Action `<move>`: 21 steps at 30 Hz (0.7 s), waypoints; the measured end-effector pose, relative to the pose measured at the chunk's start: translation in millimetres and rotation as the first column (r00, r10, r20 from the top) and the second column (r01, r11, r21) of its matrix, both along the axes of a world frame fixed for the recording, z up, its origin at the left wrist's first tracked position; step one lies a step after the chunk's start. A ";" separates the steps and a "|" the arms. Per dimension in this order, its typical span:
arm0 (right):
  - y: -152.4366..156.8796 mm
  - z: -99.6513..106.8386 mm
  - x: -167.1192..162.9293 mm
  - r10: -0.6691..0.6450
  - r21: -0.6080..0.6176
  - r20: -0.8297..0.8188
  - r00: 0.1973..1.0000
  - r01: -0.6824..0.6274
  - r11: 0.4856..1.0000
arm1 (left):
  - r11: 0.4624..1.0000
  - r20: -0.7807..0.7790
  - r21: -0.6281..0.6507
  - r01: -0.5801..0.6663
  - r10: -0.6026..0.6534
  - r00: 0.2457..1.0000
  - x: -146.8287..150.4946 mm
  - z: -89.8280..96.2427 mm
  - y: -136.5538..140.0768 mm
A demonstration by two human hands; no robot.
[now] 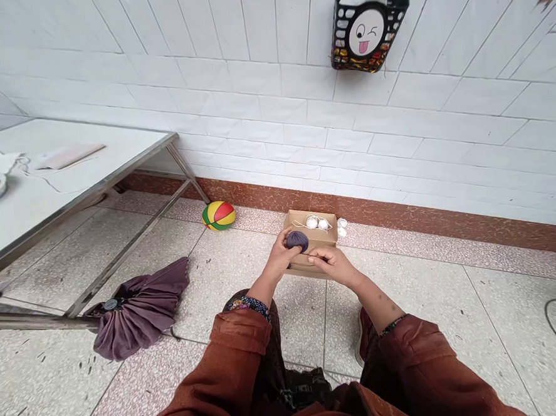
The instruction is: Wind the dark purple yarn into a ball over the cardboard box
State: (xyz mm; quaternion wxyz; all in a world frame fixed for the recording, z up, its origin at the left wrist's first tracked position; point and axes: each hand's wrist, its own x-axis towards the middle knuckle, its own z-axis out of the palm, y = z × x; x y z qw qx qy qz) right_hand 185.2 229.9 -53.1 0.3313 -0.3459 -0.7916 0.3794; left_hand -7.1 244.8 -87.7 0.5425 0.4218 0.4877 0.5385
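A dark purple ball of yarn (297, 240) is in my left hand (280, 258), with the fingers closed around its side. Just to the right, my right hand (333, 265) is closed in a pinch beside the ball. A thin strand seems to run from the ball to its fingertips, though it is too small to see clearly. Both hands are above a shallow cardboard box (324, 238) on the floor, hiding its near part. Inside, toward its far side, lie white balls of string (311, 221) with loose ends.
Small white pieces (342, 223) lie right of the box. A striped ball (219, 215) rests near the wall. At left stand a metal-framed table (127, 142) and a purple cloth bag (138, 311). A black basket (369, 33) hangs on the wall; a cable (551, 320) lies far right.
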 end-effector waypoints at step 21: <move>14.7 -41.6 0.5 -0.212 -0.061 0.095 0.973 0.218 0.974 | 0.981 0.297 0.047 0.187 -0.192 0.935 4.8 8.3 -9.4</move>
